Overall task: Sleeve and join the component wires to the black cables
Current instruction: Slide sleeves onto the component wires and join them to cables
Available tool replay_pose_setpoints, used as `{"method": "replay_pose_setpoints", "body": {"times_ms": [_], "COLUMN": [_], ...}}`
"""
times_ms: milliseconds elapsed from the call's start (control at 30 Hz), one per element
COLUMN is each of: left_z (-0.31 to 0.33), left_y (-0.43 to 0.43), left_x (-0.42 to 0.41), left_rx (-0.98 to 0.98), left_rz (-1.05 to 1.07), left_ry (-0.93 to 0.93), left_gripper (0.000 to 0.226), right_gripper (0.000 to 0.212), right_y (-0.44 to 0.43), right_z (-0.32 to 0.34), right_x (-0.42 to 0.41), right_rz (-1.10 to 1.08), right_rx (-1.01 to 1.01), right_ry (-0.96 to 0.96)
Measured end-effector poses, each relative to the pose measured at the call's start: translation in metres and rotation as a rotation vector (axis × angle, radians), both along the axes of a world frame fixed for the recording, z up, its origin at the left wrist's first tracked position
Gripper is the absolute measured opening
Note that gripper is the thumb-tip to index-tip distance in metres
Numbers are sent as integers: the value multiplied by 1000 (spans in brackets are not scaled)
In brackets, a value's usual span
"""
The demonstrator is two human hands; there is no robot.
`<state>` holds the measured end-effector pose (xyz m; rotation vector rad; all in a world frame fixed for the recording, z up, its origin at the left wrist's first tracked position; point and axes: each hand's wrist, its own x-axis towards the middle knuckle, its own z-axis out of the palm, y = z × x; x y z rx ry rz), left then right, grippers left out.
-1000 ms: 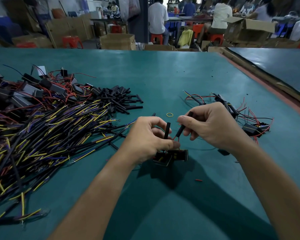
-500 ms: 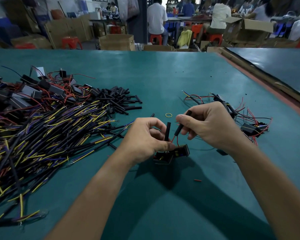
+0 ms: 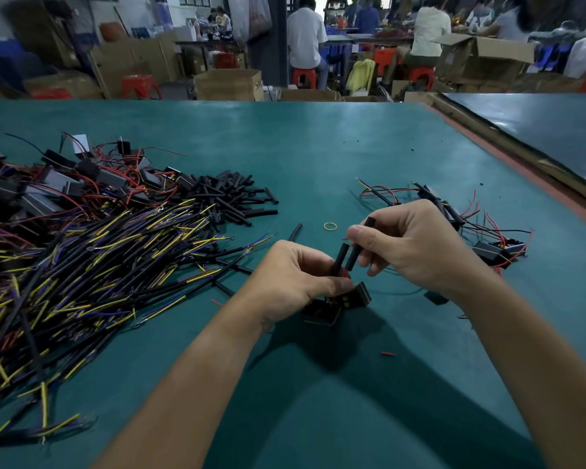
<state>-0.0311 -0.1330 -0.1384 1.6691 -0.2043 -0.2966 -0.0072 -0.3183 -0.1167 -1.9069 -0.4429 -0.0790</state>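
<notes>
Pinches one black sleeve [image 3: 339, 260] in left hand [image 3: 295, 277], second sleeve [image 3: 353, 258] in right hand [image 3: 416, 248], both just above the component [image 3: 357, 296].

A teal table [image 3: 318, 147] carries everything, with a yellow rubber band [image 3: 330, 226] near its middle. Just left of the band lies one loose black sleeve [image 3: 295, 231]. Further left sits a heap of cut black sleeves [image 3: 230, 198], and beyond it boxy components with red wires [image 3: 58, 187]. Left and nearer sprawls a large pile of black cables [image 3: 99, 265]. Right of the band lies a small cluster of wired components [image 3: 487, 245]; nearer, a red wire scrap [image 3: 388, 354].
</notes>
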Motion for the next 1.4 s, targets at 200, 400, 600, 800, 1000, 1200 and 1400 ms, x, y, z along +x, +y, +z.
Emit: {"method": "replay_pose_setpoints", "body": {"times_ms": [200, 400, 600, 800, 1000, 1200, 1400], "left_z": [-3, -9, -11, -11, -11, -10, -6], "left_y": [-3, -6, -5, -6, -6, -5, -3], "left_x": [1, 4, 4, 4, 6, 6, 4], "left_rx": [37, 66, 98, 28, 18, -25, -49], "left_rz": [9, 61, 38, 9, 36, 113, 114], "left_ry": [-49, -84, -167, -155, -151, -121, -119], "left_gripper": [19, 32, 28, 19, 12, 16, 15], "right_gripper": [21, 22, 26, 24, 16, 25, 13], "right_y": [1, 2, 1, -1, -4, -3, 2], "right_z": [2, 3, 0, 0, 4, 0, -8], "right_x": [-3, -4, -5, -5, -6, -9, -5], "right_rz": [19, -12, 25, 51, 93, 223, 159], "right_rx": [-92, -161, -316, -400, -271, -516, -446], "right_ry": [-26, -38, -4, 36, 110, 111, 99]}}
